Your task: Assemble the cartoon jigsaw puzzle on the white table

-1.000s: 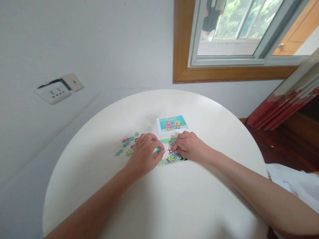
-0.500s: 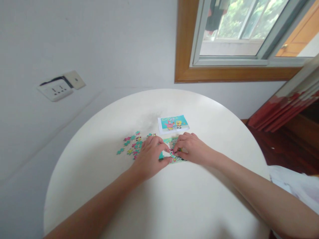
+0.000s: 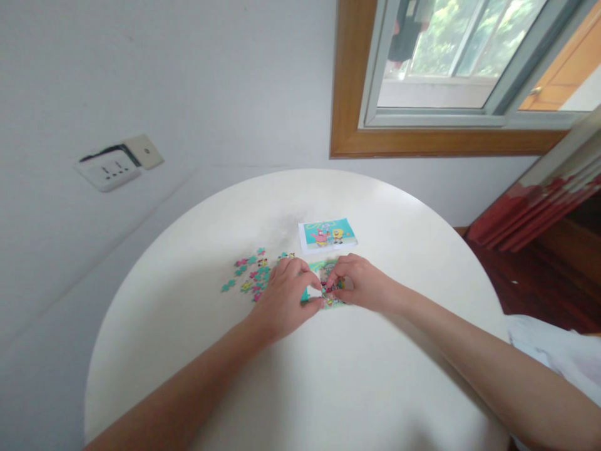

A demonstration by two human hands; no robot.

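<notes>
On the table lies a partly assembled jigsaw puzzle (image 3: 333,302) with a green border, half covered by both hands. My left hand (image 3: 284,288) rests at its left side, thumb and fingers curved but apart, with a pale gap of the puzzle showing between them. My right hand (image 3: 359,282) is over the middle and right part, fingertips pinched on a small puzzle piece (image 3: 328,289) against the puzzle; the fingers hide most of it. Several loose puzzle pieces (image 3: 253,270), teal, pink and yellow, are scattered just left of my left hand.
Behind the puzzle lies a picture card (image 3: 328,234) with a pink and a yellow cartoon figure. The round white table (image 3: 291,388) stands against a wall with a power socket (image 3: 107,169). A window (image 3: 432,62) and a red-and-white curtain (image 3: 526,200) are at the right.
My right fingertips have shifted very slightly left on the puzzle. My left hand stays in place, and the whole view has moved a little.
</notes>
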